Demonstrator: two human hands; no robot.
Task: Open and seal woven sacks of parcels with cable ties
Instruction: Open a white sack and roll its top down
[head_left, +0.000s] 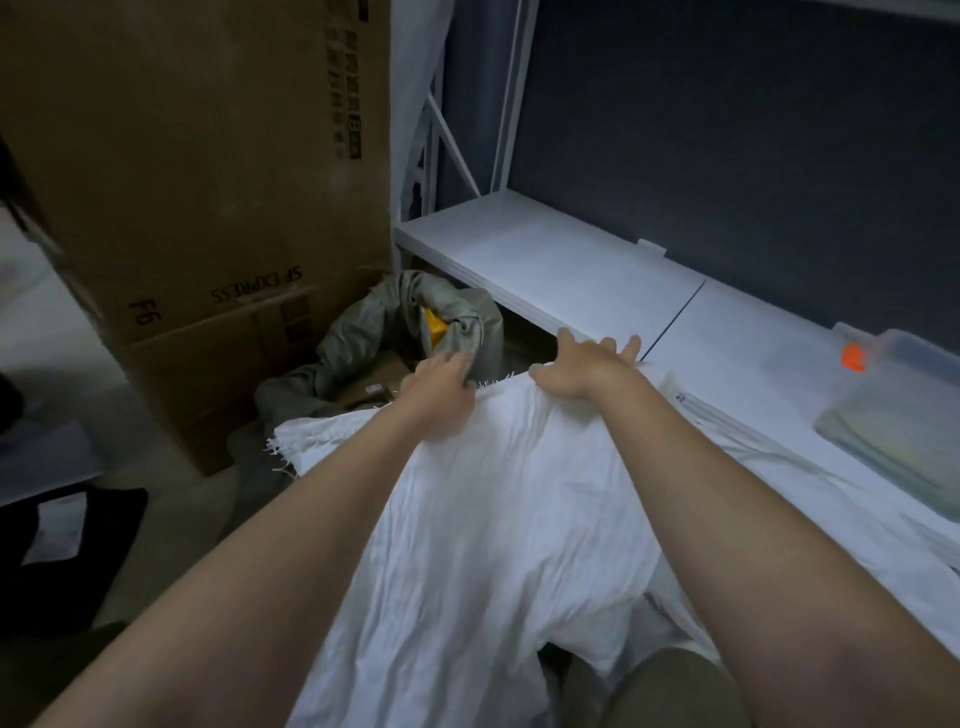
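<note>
Head view: white woven sack (483, 519) lies draped from the person's lap out across the near edge of the white shelf board (561, 260), mouth end pointing away. Left hand (441, 382) is curled around the far hem and pinching it. Right hand (582, 371) rests on the hem with fingers spread and fairly straight, so pressing rather than gripping; whether the thumb hooks under, can't tell. Sack looks thin, soft and creased, and it sags flat between the arms, so I'd judge it light and mostly empty at this end. Woven plastic is likely slick, and the cut edge is fraying at the left corner (283, 447), so threads may pull loose if only the fringe is gripped. Best hold: a fold of the hem a little in from the raw edge, both hands apart, to spread or gather the mouth. No cable tie identifiable; something thin and pale lies on the shelf near the right forearm, too blurred to call. Shelf surface is smooth, flat and white, on a white metal frame against a dark blue wall. Clear plastic tub (898, 415) with an orange clip sits at far right. Tall cardboard box (208, 182) printed SF EXPRESS stands on the left; a grey-green sack (452, 312) with something yellow showing in its mouth slumps on the floor beyond the left hand. Room is dim and tight.
</note>
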